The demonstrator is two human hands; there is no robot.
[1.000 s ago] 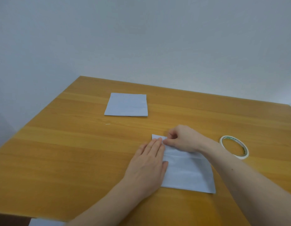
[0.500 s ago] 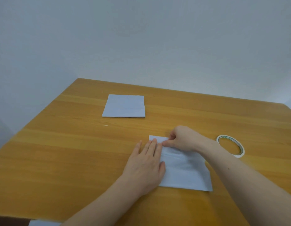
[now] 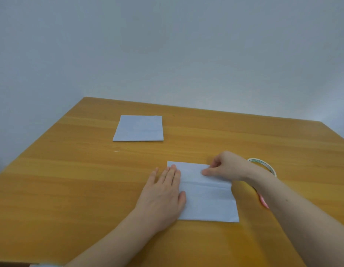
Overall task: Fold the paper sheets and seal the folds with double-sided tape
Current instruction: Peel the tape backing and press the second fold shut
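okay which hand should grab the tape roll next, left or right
Probably the right hand: the tape roll lies just beside its wrist, while the left hand lies flat on the paper's far side.

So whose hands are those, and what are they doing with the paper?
They belong to a person wearing a camera on the head, so you look down as they do. The left hand lies flat, holding down a folded pale blue paper sheet on the orange-brown wooden table. The right hand has curled fingers pressing along the sheet's top flap. A white ring-shaped roll of tape sits behind the right wrist. Another folded pale blue sheet rests farther away.
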